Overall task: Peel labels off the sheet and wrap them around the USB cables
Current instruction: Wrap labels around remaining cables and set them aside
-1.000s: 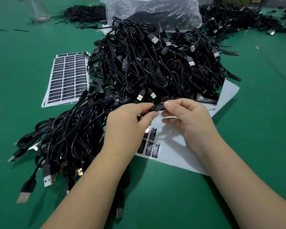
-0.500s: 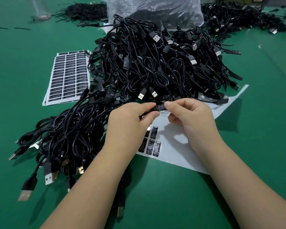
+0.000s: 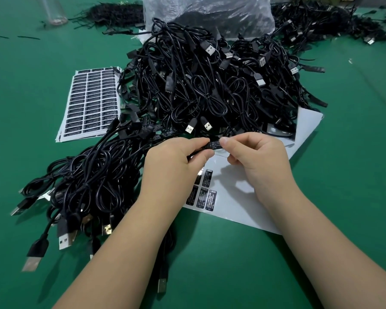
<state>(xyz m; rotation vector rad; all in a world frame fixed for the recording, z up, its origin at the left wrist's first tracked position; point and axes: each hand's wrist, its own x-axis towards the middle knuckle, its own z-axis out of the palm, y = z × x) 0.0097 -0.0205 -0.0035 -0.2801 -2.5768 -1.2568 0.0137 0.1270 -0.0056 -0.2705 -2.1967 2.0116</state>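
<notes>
Green felt covers the table [image 3: 321,253], and both hands meet above a nearly used-up label sheet [image 3: 243,197]. Left hand [image 3: 172,166] and right hand [image 3: 256,157] each pinch one end of a black label [image 3: 215,144] lying against a USB cable [image 3: 193,155] held between them, fingers curled round it. A few labels are left on that sheet's near corner. Behind it rises a big heap of cables [image 3: 210,85]; a full label sheet [image 3: 91,103] lies to the left.
</notes>
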